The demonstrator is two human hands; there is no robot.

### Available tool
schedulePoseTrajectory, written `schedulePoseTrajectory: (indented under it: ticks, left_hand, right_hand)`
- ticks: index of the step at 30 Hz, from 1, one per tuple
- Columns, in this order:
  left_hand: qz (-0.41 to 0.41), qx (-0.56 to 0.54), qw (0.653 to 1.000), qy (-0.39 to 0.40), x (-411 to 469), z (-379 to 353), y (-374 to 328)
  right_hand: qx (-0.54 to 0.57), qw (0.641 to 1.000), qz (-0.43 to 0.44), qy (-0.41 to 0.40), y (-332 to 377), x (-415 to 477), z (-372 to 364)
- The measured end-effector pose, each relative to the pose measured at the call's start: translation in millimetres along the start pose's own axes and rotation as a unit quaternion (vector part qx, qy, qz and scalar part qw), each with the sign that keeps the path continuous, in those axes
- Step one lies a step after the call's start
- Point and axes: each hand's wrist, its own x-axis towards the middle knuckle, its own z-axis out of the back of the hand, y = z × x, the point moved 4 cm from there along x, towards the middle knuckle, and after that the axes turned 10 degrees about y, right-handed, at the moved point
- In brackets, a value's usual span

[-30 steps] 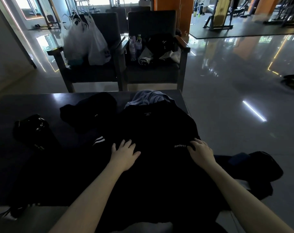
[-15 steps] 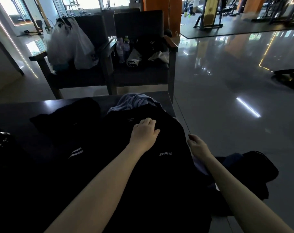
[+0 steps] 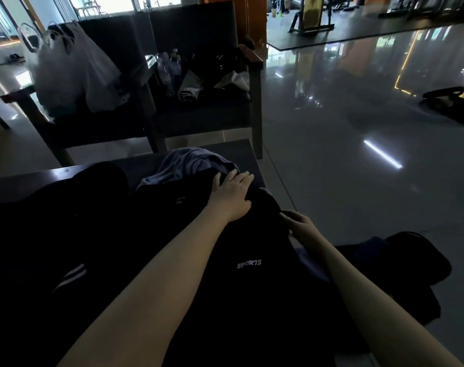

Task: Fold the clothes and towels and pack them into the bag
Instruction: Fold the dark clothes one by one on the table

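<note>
— Where was the black shirt point(image 3: 225, 300)?

— It lay spread on the dark table point(image 3: 242, 151), directly in front of the person, with the white word "SPORTS" facing up. Its right side reached the right edge of the table.

— And the hands?

— The left hand point(image 3: 232, 193) rested flat on the far end of the shirt, fingers straight and a little apart, holding nothing. Its fingertips came just beside a grey-blue towel point(image 3: 188, 162), which lay crumpled behind the shirt.

— Did the right hand point(image 3: 303, 229) hold something?

— Its fingers were curled at the right edge of the shirt and touched the cloth. Whether they really pinched it, I could not tell; it was too dark there.

— What else was there?

— Another black garment point(image 3: 93, 186) lay on the left part of the table. Beyond the table stood two dark chairs point(image 3: 199, 123); on one was a white plastic bag point(image 3: 74, 72), on the other some bottles point(image 3: 169, 67).
</note>
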Motion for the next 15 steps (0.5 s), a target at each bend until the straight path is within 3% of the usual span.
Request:
schedulePoseTrajectory:
  ticks: [6, 15]
  left_hand:
    - [0.004, 0.062, 0.995, -0.074, 12.6, 15.1, -14.5]
    - [-0.012, -0.05, 0.984, -0.169, -16.8, 40.5, 5.0]
  right_hand:
    - [-0.071, 0.997, 0.022, 0.007, -1.6, -10.3, 14.7]
    - [-0.198, 0.978, -0.026, 0.064, 7.8, -65.1, 61.9]
